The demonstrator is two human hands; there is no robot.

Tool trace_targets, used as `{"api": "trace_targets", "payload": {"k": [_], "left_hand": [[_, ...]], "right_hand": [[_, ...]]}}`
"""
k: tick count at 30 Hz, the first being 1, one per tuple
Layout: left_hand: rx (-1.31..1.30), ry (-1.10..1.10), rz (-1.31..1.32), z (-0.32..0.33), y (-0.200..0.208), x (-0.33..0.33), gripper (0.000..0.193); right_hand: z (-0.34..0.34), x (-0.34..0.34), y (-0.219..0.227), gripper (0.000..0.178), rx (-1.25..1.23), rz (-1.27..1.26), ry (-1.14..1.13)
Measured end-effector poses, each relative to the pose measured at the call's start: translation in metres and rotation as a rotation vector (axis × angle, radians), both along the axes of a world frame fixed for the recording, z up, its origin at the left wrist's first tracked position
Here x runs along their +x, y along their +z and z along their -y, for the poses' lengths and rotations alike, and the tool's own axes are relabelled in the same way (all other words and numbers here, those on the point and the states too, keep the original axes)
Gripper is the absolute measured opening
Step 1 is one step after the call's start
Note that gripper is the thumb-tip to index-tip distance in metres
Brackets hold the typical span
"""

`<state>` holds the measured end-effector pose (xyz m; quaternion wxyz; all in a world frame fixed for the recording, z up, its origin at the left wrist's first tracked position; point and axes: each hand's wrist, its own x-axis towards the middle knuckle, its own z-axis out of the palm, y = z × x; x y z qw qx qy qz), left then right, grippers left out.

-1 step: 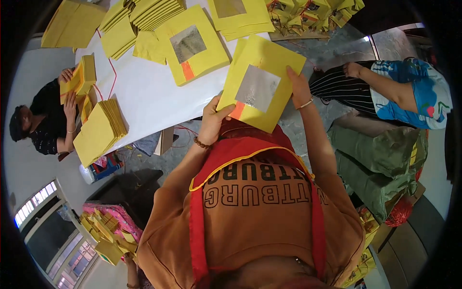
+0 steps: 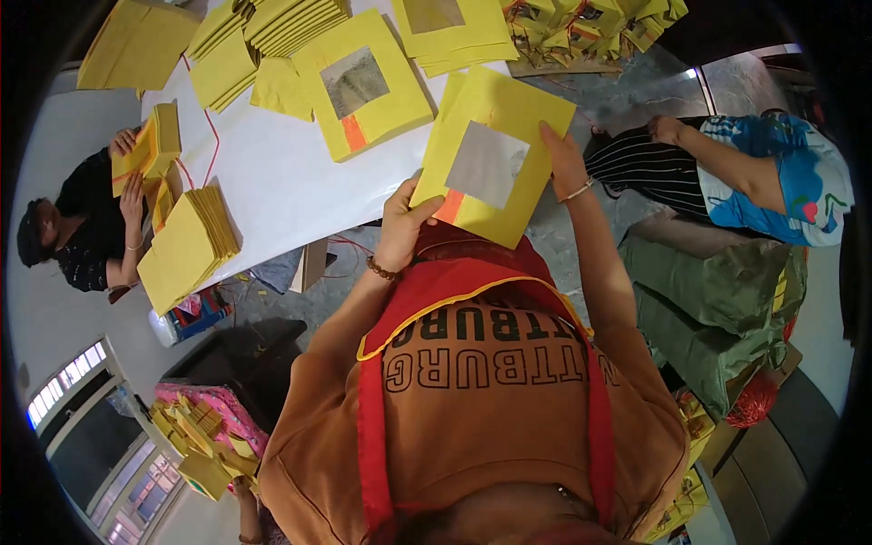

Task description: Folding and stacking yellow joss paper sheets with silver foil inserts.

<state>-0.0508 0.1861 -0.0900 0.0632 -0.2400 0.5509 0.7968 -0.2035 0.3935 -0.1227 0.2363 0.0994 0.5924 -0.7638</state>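
Between my hands, just off the near edge of the table, is a yellow paper packet (image 2: 495,159) with a shiny grey square window and an orange strip. It is tilted, and a second yellow edge shows at its upper left. My left hand (image 2: 400,222) is closed on its lower left edge, thumb on top near the orange strip. At the right edge, my right hand (image 2: 565,156) grips it, with most of the fingers hidden beneath. A matching pile of windowed packets (image 2: 400,104) lies on the table close by.
The white table (image 2: 272,173) bears folded yellow packets (image 2: 291,27) at the back and a yellow stack (image 2: 191,250) at left. A co-worker (image 2: 86,232) there handles a yellow packet. Another person (image 2: 763,177) is at right, near a green sack (image 2: 708,300).
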Motion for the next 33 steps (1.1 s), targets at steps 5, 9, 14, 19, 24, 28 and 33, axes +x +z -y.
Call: {"api": "trace_targets", "payload": {"k": [5, 9, 14, 19, 24, 28, 33], "left_hand": [[-0.114, -0.026, 0.006, -0.005, -0.004, -0.002, 0.041], [-0.236, 0.004, -0.072, -0.003, -0.014, -0.002, 0.050], [-0.311, -0.045, -0.025, 0.002, -0.024, -0.002, 0.054], [-0.506, -0.094, -0.048, 0.005, -0.035, -0.002, 0.056], [-0.532, -0.118, -0.030, 0.005, -0.025, -0.006, 0.057], [-0.485, -0.116, 0.032, 0.003, -0.016, -0.006, 0.058], [-0.533, -0.019, -0.059, 0.004, -0.025, 0.000, 0.050]], "right_hand": [[0.008, -0.013, 0.010, 0.029, 0.095, -0.077, 0.033], [0.011, -0.019, 0.000, 0.045, 0.210, -0.226, 0.004], [0.008, -0.024, -0.016, 0.057, 0.479, -0.379, 0.069], [0.006, -0.029, -0.029, 0.064, 0.650, -0.468, 0.089], [0.008, -0.031, -0.024, 0.057, 0.732, -0.455, 0.080], [0.011, -0.033, -0.014, 0.058, 0.738, -0.358, 0.154], [0.009, -0.038, -0.025, 0.053, 1.130, -0.818, 0.087]]}}
